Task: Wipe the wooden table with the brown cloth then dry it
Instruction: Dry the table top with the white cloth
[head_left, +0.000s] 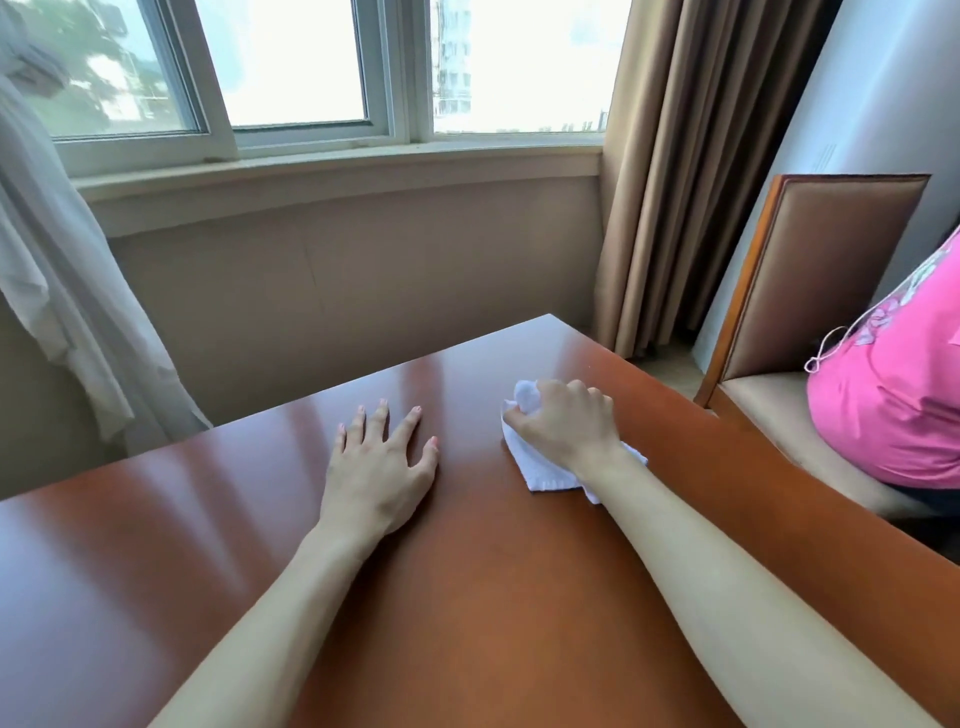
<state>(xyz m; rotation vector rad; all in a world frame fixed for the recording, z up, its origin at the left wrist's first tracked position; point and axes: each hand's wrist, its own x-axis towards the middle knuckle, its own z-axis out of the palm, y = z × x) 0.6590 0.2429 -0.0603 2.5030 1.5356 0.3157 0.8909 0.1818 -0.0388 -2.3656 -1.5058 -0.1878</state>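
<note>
1. toward two o'clock on the wooden worktop (260, 519), the right hand (563, 423) grips a bunched white cloth (545, 475), fingers curled around its top while the rest lies flat on the wood.
2. at about eleven o'clock from that hand, the left hand (382, 462) rests palm down, fingers straight and spread, holding nothing.
3. no brown cloth is visible; with a white cloth in use, this is probably the drying step.
4. to dry well, flatten the cloth under the palm rather than keeping it balled, so more fabric meets the wood.
5. work in overlapping strokes from the twelve o'clock edge back toward six.
6. keep the left hand braced, and shift it so the patch beneath also gets dried.
7. a chair (810, 291) holding a pink bag (893, 405) stands at three o'clock.
</note>
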